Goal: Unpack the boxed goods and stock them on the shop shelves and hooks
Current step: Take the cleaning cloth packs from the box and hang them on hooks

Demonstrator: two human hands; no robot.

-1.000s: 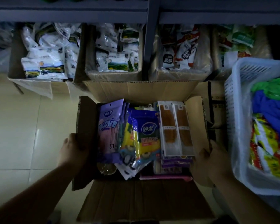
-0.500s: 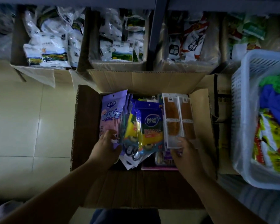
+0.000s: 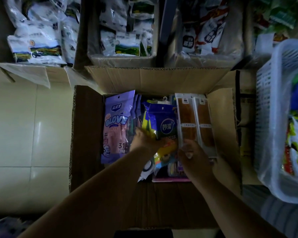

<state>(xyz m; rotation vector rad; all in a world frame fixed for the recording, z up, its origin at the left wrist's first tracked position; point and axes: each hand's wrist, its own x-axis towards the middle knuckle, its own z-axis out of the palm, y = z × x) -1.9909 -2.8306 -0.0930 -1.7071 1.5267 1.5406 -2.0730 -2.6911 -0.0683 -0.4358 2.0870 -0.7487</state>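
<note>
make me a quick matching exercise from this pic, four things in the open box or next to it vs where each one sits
Things:
1. purple glove packet
2. blue packet
3. clear packs with brown contents
4. white plastic basket

Places:
A. outside the cardboard box, on its right
B. middle of the box
C. left side of the box
D. right side of the box

Pairs: 1-C, 2-B, 3-D, 4-A

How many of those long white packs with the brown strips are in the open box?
2: one long white pack beside the blue bag, the other at the box's right wall. More may lie hidden underneath.
</note>
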